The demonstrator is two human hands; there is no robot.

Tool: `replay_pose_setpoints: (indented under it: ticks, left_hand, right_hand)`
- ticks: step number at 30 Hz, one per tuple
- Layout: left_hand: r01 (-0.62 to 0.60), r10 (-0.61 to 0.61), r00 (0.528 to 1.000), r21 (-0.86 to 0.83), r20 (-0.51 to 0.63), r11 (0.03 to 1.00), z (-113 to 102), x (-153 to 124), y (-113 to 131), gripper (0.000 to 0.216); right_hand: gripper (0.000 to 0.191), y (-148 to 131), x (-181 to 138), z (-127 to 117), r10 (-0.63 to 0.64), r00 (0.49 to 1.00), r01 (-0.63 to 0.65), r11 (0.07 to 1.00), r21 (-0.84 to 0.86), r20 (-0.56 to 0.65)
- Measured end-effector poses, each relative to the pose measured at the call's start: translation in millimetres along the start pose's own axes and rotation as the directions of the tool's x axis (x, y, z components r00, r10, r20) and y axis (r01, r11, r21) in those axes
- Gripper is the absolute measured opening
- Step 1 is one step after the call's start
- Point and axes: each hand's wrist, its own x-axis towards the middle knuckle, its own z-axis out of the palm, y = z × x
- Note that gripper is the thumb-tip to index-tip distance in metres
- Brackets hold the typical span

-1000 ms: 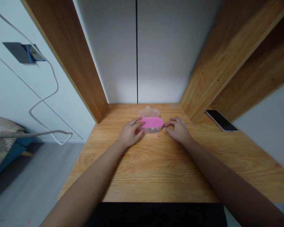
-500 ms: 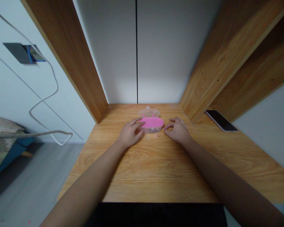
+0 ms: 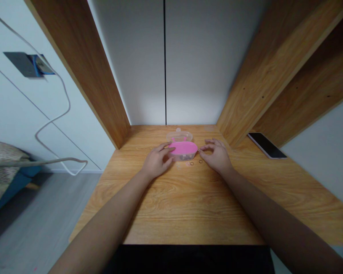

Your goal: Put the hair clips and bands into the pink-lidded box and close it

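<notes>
A small clear plastic box (image 3: 190,156) sits on the wooden tabletop with an oval pink insert (image 3: 185,147) across its top. Its clear lid (image 3: 185,135) lies open behind it. My left hand (image 3: 156,160) grips the box's left end, thumb at the front and fingers over the pink rim. At the right end, thumb and index finger of my right hand (image 3: 218,156) are pinched together close to the rim; whatever is between them is too small to make out. Two small dark rings, one (image 3: 192,163) before the box and another (image 3: 200,161) below my right fingertips, rest on the wood.
A phone (image 3: 266,145) lies on the right of the tabletop beside a wooden upright (image 3: 246,87). White cabinet panels (image 3: 200,76) stand behind the box. On the left, a white cable (image 3: 67,93) hangs by an uncovered wall socket (image 3: 40,64).
My right hand has shifted slightly up and away from the tabletop, toward the box's right rim. A second dark ring now shows below its fingertips. My left hand stays in place.
</notes>
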Motion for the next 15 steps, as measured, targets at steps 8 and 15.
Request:
replay_pose_setpoints:
  ticks: [8, 15]
  left_hand:
    - [-0.009, 0.009, 1.0, -0.011, 0.0, 1.0, 0.6, -0.2, -1.4, 0.038]
    - [-0.002, 0.002, 1.0, -0.01, 0.022, 1.0, -0.1, -0.5, 0.6, 0.036]
  right_hand:
    - [0.015, -10.3, 0.5, -3.2, 0.04, 0.996, -0.023, 0.979, 0.202, -0.081]
    - [0.016, -22.1, -7.6, -9.5, 0.006, 0.995, 0.017, 0.972, 0.235, -0.098]
